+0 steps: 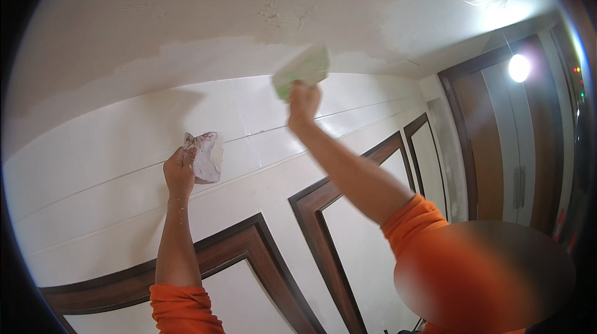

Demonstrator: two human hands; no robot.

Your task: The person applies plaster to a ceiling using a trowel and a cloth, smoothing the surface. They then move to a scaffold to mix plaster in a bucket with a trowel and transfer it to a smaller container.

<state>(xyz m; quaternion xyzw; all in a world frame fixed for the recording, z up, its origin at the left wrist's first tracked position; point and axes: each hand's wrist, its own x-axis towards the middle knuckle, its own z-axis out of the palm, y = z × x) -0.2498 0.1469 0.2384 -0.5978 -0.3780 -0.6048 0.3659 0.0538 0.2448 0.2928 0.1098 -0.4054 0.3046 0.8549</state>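
Note:
My right hand [305, 105] is raised toward the ceiling and closed round a green flat putty spreader [306, 68], slightly blurred by motion. The spreader is tilted with its broad edge up, near the line where wall and ceiling meet; whether it touches the ceiling cannot be made out. Lower and to the left, my left hand [180, 169] grips a whitish, putty-smeared flat piece [208, 157] with uneven edges and reddish marks at its top. Above both hands, the ceiling [205, 8] carries darker, damp-looking patches and rough ridges of putty.
Dark wooden frame mouldings [311, 210] run along the white wall [81, 210] below my arms. On the right, a lit bulb [519, 68] hangs from the ceiling before a tall wardrobe [485, 141] with brown and grey doors. Small coloured lights show at the far right edge.

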